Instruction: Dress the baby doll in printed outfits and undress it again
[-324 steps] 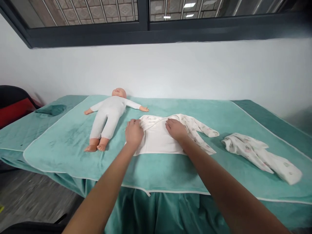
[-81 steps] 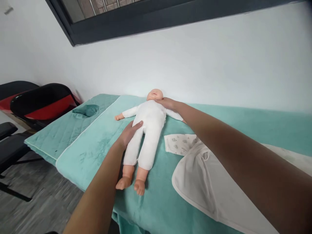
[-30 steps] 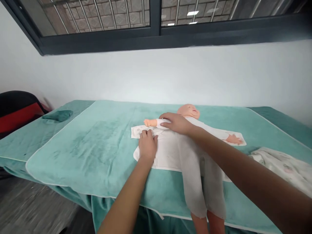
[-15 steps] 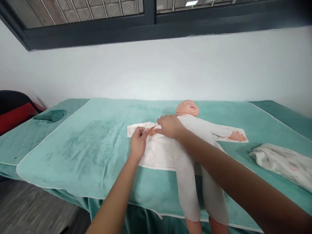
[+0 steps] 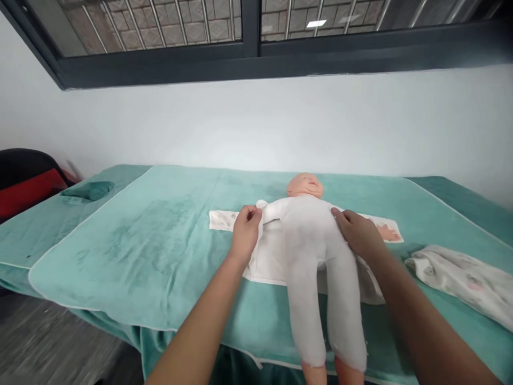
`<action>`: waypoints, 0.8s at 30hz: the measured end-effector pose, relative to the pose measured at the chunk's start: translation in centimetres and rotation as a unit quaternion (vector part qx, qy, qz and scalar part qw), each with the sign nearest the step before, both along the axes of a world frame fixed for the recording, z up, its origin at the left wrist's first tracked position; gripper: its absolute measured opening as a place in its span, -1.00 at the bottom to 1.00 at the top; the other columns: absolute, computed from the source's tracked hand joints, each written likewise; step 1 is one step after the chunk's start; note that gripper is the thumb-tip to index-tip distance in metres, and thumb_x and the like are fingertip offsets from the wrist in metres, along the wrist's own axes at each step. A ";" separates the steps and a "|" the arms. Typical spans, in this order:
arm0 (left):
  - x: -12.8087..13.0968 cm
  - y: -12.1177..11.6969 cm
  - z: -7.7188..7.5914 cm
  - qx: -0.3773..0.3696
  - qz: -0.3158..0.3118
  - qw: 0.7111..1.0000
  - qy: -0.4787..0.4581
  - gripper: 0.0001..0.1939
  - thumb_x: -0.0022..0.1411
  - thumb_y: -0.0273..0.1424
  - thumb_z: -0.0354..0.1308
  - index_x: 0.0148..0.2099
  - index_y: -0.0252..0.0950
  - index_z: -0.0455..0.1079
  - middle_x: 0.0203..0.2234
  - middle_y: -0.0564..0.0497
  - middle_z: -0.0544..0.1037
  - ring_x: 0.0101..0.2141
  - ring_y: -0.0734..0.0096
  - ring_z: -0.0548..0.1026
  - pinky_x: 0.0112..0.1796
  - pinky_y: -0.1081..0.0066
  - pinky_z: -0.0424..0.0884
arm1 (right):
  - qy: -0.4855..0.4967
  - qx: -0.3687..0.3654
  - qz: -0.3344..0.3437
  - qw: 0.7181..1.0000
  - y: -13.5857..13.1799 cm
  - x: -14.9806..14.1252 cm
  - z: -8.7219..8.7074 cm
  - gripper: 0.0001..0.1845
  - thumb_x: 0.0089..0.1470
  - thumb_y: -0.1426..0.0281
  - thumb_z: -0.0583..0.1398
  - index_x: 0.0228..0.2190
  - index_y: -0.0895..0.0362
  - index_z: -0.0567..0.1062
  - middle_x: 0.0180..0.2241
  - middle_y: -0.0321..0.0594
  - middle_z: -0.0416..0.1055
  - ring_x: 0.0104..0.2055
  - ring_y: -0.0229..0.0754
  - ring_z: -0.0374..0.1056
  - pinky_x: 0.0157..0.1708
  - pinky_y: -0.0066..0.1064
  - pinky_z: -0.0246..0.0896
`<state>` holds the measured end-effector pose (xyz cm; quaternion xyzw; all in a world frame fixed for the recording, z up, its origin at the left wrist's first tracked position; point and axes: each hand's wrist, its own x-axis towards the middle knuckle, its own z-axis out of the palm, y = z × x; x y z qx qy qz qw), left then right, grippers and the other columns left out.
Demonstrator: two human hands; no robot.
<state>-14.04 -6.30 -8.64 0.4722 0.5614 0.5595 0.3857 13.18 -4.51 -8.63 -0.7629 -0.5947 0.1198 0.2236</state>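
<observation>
Now the left hand [image 5: 245, 234] pinches the shirt [image 5: 267, 263] beside the doll [image 5: 308, 235]. The right hand [image 5: 358, 231] touches the doll's other side, grip unclear.

The window [image 5: 252, 51] shows glare; the floor [image 5: 60, 342] seems blurred.

So the doll [image 5: 308, 230] has a soft-looking, matt white cloth body, but its head [image 5: 305, 185] is smooth, plasticky stuff with a faint sheen. The shirt [image 5: 268, 262] under the doll looks like thin matt cloth, same deal with the crumpled garment [image 5: 465, 278] right of the doll. The teal cover [image 5: 140, 240] beneath the doll is velvety cloth with brushed patches. Behind the doll: smooth matt wall [image 5: 200, 128], satiny dark window frame [image 5: 160, 65], shiny metal bars [image 5: 206, 22].
</observation>
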 end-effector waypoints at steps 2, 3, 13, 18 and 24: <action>1.5 1.0 0.9 0.002 -0.014 1.000 -0.016 -0.84 0.26 -0.31 0.10 -0.36 -0.27 0.34 -0.44 0.10 0.42 -0.35 0.45 0.36 -0.26 0.45 0.26 | 0.090 0.030 0.010 0.995 -0.5 -0.3 -0.8 -0.49 0.16 -0.10 0.01 -0.35 0.05 0.46 -0.32 -0.13 0.52 -0.27 -0.01 0.39 -0.28 -0.25 0.15; 2.3 1.5 1.3 0.005 -0.020 1.000 -0.020 -0.83 0.27 -0.32 0.10 -0.36 -0.27 0.33 -0.45 0.11 0.41 -0.36 0.45 0.35 -0.28 0.46 0.26 | 0.134 0.038 0.010 0.990 -0.8 -0.8 -0.9 -0.49 0.12 -0.12 0.05 -0.29 0.05 0.45 -0.32 -0.16 0.52 -0.29 -0.03 0.39 -0.30 -0.26 0.16; 3.6 -2.5 5.5 -0.017 -0.102 0.985 0.141 -0.92 0.24 -0.44 0.12 -0.19 -0.23 0.39 -0.19 0.01 0.55 -0.15 0.33 0.48 -0.11 0.36 0.36 | 0.388 0.094 0.100 0.911 -2.3 -3.9 -3.7 -0.44 0.09 -0.09 0.16 -0.02 -0.01 0.39 -0.13 -0.23 0.49 -0.15 -0.08 0.38 -0.17 -0.26 0.27; 2.9 -10.7 8.8 0.044 -0.359 0.923 0.128 -0.80 0.35 -0.40 0.06 -0.07 -0.12 0.47 -0.03 0.05 0.58 0.00 0.33 0.51 0.03 0.34 0.40 | 0.426 0.109 0.092 0.893 -2.4 -3.5 -5.1 -0.43 0.08 -0.11 0.18 -0.05 0.02 0.37 -0.19 -0.21 0.50 -0.19 -0.08 0.38 -0.19 -0.26 0.27; 2.1 -11.3 1.0 0.093 -0.061 0.954 0.280 -0.62 0.28 -0.39 0.15 0.14 -0.20 0.32 0.15 -0.15 0.38 0.18 0.10 0.32 0.16 0.04 0.27 | 0.406 0.114 0.066 0.904 -2.6 -3.6 -4.8 -0.45 0.08 -0.11 0.16 -0.08 0.03 0.42 -0.21 -0.21 0.50 -0.20 -0.09 0.38 -0.21 -0.29 0.26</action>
